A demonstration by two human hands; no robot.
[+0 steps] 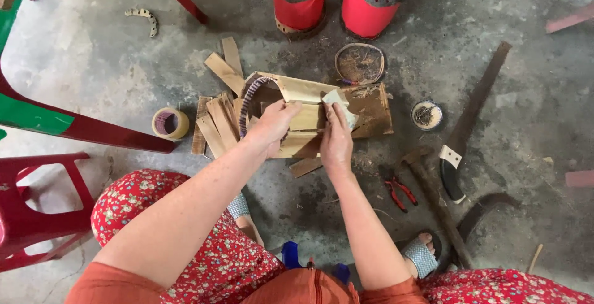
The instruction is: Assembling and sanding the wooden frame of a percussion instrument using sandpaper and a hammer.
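My right hand (pixel 336 140) pinches a small pale pad (pixel 340 103) on the curved wood piece (pixel 303 90). Left hand (pixel 272 124) grips the wood's near rim, just L of it. Wood's long side runs L–R, mid floor (pixel 93 62), w/ tape roll (pixel 169 123) further L.

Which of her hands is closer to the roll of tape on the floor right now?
Left. The left hand grips the curved wooden piece, with the tape roll off to its left across the wood slats. The right hand is farther, on the far side, pressing a pale block.
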